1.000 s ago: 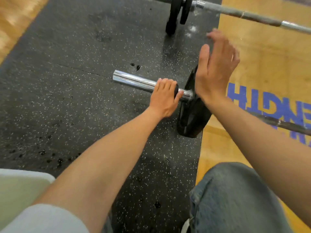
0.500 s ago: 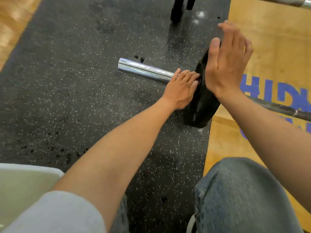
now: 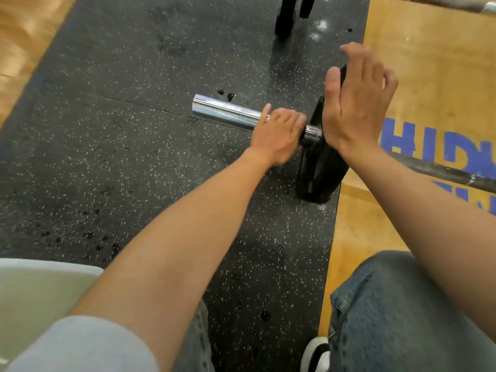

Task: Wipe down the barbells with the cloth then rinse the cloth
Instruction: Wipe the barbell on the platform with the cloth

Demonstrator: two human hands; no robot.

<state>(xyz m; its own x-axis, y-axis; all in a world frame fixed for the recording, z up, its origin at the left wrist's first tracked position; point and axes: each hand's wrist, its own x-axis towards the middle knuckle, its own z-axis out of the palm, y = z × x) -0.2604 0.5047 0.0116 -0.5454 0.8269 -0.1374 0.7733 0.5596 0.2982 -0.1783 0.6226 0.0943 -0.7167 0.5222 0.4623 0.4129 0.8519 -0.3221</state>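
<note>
A barbell lies across the black rubber mat, its chrome sleeve pointing left and its dark shaft running off to the right. A black weight plate stands on the sleeve at the mat's edge. My left hand grips the sleeve just left of the plate, fingers curled over it; a dark bit of cloth shows under the fingertips. My right hand rests on the plate's top edge with its thumb on the near face and its fingers loosely bent above.
A second barbell with black plates lies at the top. A pale basin sits at lower left. Wet drops dot the mat. A wooden platform with blue letters lies right. My jeans-clad knee is at lower right.
My left hand slid right along the sleeve up to the plate, then back a little to the left. The fingers of my right hand went from straight to loosely bent.
</note>
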